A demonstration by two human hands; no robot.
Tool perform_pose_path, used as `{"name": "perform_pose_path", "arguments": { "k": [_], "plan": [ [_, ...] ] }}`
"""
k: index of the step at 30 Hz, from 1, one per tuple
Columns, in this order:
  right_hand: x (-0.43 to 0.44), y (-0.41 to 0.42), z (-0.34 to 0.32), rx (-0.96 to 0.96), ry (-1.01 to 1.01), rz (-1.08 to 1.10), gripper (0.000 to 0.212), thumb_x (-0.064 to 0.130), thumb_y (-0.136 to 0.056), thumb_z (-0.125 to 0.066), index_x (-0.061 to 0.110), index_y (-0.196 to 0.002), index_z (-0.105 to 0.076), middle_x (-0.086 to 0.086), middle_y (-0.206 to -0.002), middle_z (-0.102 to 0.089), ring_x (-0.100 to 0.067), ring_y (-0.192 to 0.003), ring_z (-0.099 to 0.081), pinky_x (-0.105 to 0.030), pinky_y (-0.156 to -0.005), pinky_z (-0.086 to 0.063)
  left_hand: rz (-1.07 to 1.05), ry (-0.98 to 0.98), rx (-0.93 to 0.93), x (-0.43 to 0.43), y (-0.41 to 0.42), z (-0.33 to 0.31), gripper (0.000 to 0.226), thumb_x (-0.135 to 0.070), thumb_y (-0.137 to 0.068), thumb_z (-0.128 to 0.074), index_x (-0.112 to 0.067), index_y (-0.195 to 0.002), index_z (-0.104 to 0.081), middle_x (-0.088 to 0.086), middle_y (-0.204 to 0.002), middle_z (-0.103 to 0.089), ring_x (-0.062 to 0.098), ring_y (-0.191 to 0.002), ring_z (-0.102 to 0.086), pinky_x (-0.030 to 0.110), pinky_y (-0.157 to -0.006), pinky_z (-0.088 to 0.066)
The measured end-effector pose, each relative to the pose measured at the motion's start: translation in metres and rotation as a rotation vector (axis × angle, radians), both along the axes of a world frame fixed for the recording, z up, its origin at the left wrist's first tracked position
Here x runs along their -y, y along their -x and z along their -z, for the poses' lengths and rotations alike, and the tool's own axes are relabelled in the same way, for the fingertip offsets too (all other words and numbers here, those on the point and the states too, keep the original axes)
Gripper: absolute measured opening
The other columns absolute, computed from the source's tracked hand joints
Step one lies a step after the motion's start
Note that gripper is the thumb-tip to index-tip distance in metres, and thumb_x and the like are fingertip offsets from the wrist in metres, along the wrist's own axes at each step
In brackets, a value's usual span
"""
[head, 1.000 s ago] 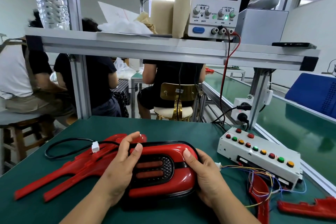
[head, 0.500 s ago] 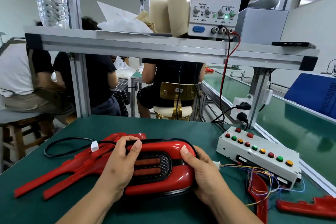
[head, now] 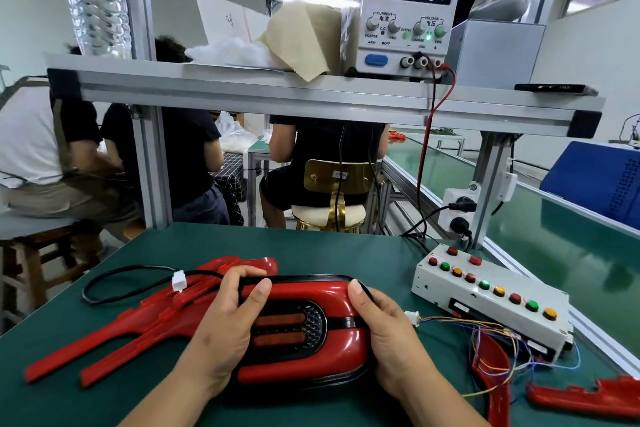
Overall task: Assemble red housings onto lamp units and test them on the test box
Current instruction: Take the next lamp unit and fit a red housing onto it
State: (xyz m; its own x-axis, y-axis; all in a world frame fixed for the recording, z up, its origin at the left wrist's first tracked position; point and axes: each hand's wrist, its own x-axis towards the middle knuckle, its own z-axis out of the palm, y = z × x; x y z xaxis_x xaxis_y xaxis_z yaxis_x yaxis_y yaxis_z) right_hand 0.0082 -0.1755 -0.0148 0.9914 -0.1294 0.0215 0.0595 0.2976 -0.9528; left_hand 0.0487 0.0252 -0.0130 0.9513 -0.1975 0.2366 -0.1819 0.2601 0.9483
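A lamp unit (head: pixel 304 326) with a glossy red housing and a dark oval lens lies on the green table in front of me. My left hand (head: pixel 228 326) grips its left end, thumb on the top face and fingers curled over the far edge. At the right end my right hand (head: pixel 388 333) holds the lamp, thumb pressed on top. The white test box (head: pixel 491 305) with its row of coloured buttons stands to the right. Its thin coloured wires end in a white plug (head: pixel 412 317) lying free beside my right hand.
Loose red housings (head: pixel 114 333) lie stacked at the left, under a black cable with a white connector (head: pixel 179 281). More red parts (head: pixel 585 395) lie at the lower right. A power supply (head: pixel 408 10) reading 0.000 and 12.00 sits on the shelf above. People sit behind the bench.
Both hands keep their grip. The lamp's near side has dropped a little, so it lies flatter on the table, and it has slid slightly away from me.
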Motion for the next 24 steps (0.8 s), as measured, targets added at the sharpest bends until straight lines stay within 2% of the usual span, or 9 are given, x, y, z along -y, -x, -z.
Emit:
{"name": "perform_pose_path", "arguments": {
  "k": [4,7,9,13,16,19,24],
  "plan": [
    [0.000,0.000,0.001,0.008,0.058,0.031,0.055,0.046,-0.066,-0.077,0.007,-0.104,-0.069,-0.022,-0.099,-0.072,-0.037,-0.087,-0.070,-0.052,-0.082,-0.057,-0.021,-0.047,0.011,0.000,-0.002,0.002,0.024,-0.044,-0.075,-0.067,-0.034,-0.097,-0.062,0.007,-0.098,-0.074,0.026,-0.082,-0.075,0.032,-0.061,-0.060],
    [0.002,0.000,0.001,0.023,0.086,0.017,0.054,0.043,-0.063,-0.080,0.008,-0.102,-0.068,-0.020,-0.099,-0.073,-0.033,-0.085,-0.071,-0.048,-0.078,-0.059,-0.091,-0.089,0.042,-0.001,-0.005,0.006,0.025,-0.048,-0.076,-0.068,-0.037,-0.097,-0.062,0.008,-0.106,-0.071,0.029,-0.094,-0.072,0.046,-0.076,-0.060],
    [0.002,0.000,0.001,0.016,0.087,0.005,0.055,0.040,-0.063,-0.082,0.007,-0.105,-0.067,-0.019,-0.099,-0.073,-0.033,-0.086,-0.071,-0.047,-0.078,-0.059,-0.113,-0.111,0.051,-0.001,-0.006,0.007,0.026,-0.051,-0.075,-0.069,-0.038,-0.097,-0.062,0.007,-0.109,-0.070,0.028,-0.098,-0.070,0.050,-0.083,-0.058],
    [0.002,-0.001,0.001,0.007,0.093,0.017,0.059,0.038,-0.064,-0.081,0.004,-0.110,-0.065,-0.019,-0.101,-0.073,-0.036,-0.091,-0.071,-0.048,-0.079,-0.059,-0.034,-0.064,0.006,0.001,-0.004,0.004,0.029,-0.047,-0.072,-0.070,-0.035,-0.097,-0.062,0.005,-0.102,-0.073,0.024,-0.085,-0.074,0.031,-0.063,-0.060],
    [0.000,0.000,0.001,0.005,0.096,0.032,0.059,0.039,-0.065,-0.081,0.004,-0.110,-0.065,-0.020,-0.101,-0.073,-0.040,-0.094,-0.070,-0.053,-0.084,-0.057,-0.016,-0.056,-0.010,0.002,-0.001,0.001,0.036,-0.040,-0.072,-0.071,-0.029,-0.104,-0.058,0.000,-0.098,-0.074,0.019,-0.080,-0.075,0.023,-0.057,-0.058],
    [0.000,-0.001,0.000,-0.002,0.111,0.040,0.059,0.041,-0.064,-0.081,0.005,-0.109,-0.066,-0.020,-0.100,-0.073,-0.041,-0.094,-0.069,-0.055,-0.085,-0.056,-0.056,-0.064,-0.007,0.004,0.000,-0.001,0.040,-0.038,-0.072,-0.071,-0.025,-0.107,-0.057,0.004,-0.096,-0.074,0.016,-0.078,-0.074,0.020,-0.055,-0.056],
    [-0.001,-0.001,-0.002,-0.008,0.105,0.042,0.060,0.042,-0.062,-0.079,0.004,-0.106,-0.066,-0.019,-0.097,-0.073,-0.034,-0.086,-0.071,-0.048,-0.078,-0.059,-0.061,-0.058,-0.012,0.005,0.000,-0.005,0.041,-0.034,-0.072,-0.070,-0.018,-0.107,-0.056,-0.005,-0.088,-0.074,0.014,-0.071,-0.074,0.020,-0.051,-0.055]
  ]
}}
